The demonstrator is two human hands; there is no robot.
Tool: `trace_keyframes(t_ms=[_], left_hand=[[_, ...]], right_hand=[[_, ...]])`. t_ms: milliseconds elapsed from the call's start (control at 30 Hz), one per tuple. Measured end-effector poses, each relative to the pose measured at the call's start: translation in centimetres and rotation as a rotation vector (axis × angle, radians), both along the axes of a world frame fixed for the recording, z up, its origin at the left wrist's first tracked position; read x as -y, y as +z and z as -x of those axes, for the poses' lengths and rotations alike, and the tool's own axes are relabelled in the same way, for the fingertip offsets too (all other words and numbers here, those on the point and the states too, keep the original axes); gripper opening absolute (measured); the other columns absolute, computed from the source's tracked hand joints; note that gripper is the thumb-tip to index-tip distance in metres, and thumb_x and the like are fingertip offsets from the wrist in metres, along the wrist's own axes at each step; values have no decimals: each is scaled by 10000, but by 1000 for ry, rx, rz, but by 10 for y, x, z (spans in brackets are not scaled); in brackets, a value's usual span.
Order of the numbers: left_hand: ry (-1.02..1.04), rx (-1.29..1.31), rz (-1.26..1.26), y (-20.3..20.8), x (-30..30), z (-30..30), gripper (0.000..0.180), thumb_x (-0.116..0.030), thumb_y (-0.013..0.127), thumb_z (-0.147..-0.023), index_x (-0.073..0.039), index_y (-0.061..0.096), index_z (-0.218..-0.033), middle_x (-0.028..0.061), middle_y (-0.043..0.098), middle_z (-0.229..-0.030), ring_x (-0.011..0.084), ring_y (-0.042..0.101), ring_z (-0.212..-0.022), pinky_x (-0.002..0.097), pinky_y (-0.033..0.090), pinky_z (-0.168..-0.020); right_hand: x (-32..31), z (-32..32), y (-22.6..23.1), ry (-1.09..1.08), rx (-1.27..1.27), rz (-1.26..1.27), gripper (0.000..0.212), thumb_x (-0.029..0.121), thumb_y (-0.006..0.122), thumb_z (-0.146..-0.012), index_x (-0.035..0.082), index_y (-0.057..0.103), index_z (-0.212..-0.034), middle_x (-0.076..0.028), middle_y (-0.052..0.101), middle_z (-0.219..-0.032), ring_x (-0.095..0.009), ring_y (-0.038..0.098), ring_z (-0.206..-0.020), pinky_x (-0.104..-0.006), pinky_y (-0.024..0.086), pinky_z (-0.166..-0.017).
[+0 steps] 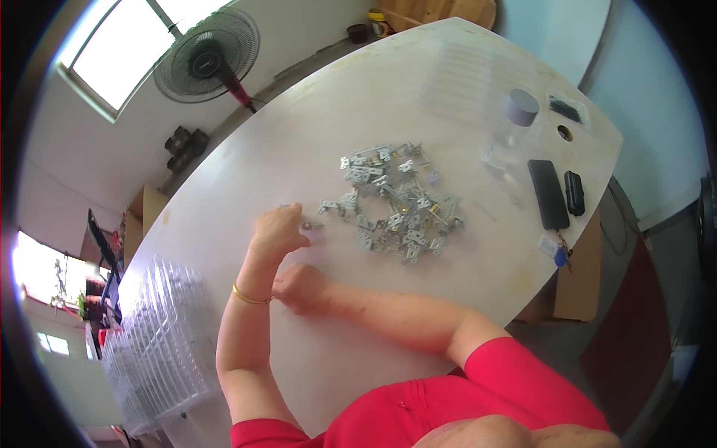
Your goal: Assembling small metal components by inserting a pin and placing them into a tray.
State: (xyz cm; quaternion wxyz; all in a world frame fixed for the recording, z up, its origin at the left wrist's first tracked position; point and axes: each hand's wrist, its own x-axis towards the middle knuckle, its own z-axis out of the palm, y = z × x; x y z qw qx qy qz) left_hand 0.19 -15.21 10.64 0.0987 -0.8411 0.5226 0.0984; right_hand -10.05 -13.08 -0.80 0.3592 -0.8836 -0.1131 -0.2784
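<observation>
Head view: metal brackets heap between the left and right edges of the table, likely light, stiff, best pinched by flat edges! Left hand hovers nearby, thumb apart; right hand curls; whether either pinches anything, can't tell.

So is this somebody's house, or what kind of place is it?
Probably a small workshop, though I can't be sure. There's a heap of little metal parts on a big pale table, a pile of clear ridged plastic trays, and a large fan.
</observation>
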Motion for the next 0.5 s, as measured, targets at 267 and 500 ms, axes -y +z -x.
trace_keyframes(t_ms=[267,500], left_hand=[[-133,117,280,-39,-33,-21,164,-90,702,-760,-97,651,-916,117,617,-992,314,587,-1039,429,462,-858],[-43,100,419,-39,-51,0,177,-210,631,-896,-39,676,-885,163,655,-1005,331,615,-1006,442,486,-850]], right_hand=[[4,11,25,55,-263,60,117,44,569,-776,48,670,-835,-191,674,-813,-385,659,-799,-472,513,-701],[8,19,30,-3,-154,33,132,89,579,-834,63,667,-929,-194,676,-879,-409,631,-863,-498,494,-720]])
